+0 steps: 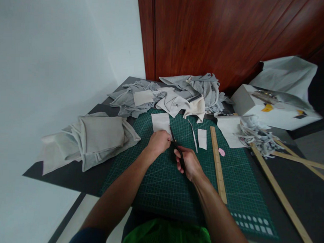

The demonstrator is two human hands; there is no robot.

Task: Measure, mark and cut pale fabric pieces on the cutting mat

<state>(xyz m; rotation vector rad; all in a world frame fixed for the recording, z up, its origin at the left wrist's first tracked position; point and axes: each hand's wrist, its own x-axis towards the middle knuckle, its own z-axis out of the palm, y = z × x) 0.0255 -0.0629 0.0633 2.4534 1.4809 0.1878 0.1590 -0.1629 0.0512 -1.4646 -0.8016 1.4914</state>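
Note:
My right hand (189,162) is closed around the handles of black scissors (180,154), whose blades point away from me. Those blades lie along the right edge of a white fabric piece (160,120). At the near edge of that piece, my left hand (160,141) is closed on it, the fingertips partly hidden. Both hands are above a green cutting mat (165,189). To the right of the scissors lie a thin fabric strip (193,135) and a small white fabric rectangle (202,139).
A wooden ruler (218,165) and pink chalk (222,152) lie on the mat's right. Folded fabric (101,135) sits at left, crumpled grey cloth (205,89) at the back. A white box (274,107), scraps (259,135) and a long wooden stick (281,196) are at right.

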